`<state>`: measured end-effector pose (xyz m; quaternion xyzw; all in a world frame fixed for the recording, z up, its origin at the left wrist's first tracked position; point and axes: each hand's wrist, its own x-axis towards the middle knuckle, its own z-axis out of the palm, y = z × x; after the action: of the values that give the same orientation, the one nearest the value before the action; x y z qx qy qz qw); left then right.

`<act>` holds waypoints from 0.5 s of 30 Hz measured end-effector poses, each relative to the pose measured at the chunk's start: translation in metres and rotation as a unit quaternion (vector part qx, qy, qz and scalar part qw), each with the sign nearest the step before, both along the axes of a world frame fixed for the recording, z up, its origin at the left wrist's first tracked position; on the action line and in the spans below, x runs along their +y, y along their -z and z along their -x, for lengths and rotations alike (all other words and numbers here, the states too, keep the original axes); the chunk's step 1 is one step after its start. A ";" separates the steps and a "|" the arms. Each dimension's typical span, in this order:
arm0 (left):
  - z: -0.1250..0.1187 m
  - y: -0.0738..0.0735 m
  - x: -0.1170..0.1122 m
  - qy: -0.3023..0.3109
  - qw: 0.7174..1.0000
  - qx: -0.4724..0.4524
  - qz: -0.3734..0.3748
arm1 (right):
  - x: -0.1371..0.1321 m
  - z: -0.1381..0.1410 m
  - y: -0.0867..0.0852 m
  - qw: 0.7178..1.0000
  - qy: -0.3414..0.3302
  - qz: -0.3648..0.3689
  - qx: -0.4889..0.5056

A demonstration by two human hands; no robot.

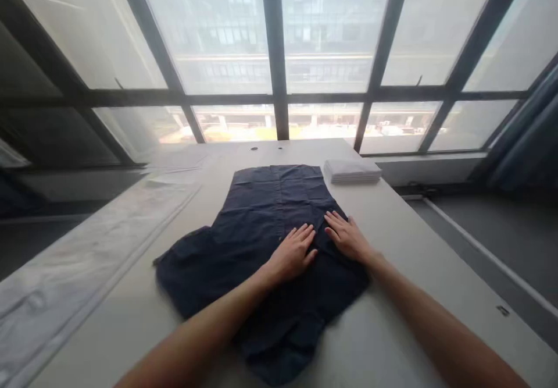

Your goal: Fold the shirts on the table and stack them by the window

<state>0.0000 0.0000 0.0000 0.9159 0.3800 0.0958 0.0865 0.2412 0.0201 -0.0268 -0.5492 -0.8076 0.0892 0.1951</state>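
Observation:
A dark navy shirt lies spread out on the white table, its placket running up the middle and its sleeves out to the sides. My left hand rests flat on the cloth just right of the placket, fingers stretched toward the window. Close by, my right hand presses flat near the shirt's right edge, with its fingers spread. Neither hand grips the fabric. My forearms cover part of the lower shirt.
A folded white stack of cloth sits at the far right of the table. White sheeting covers the left side. Large windows rise behind the far edge, and a blue curtain hangs at the right.

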 end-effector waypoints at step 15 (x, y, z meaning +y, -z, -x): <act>-0.003 -0.001 0.004 0.002 1.000 -0.009 0.003 | 0.010 -0.036 -0.001 0.996 0.040 -0.033 0.077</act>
<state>0.0026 0.0042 0.0012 0.9157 0.3773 0.1028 0.0925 0.2776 0.0299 -0.0261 -0.5659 -0.7700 0.0965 0.2785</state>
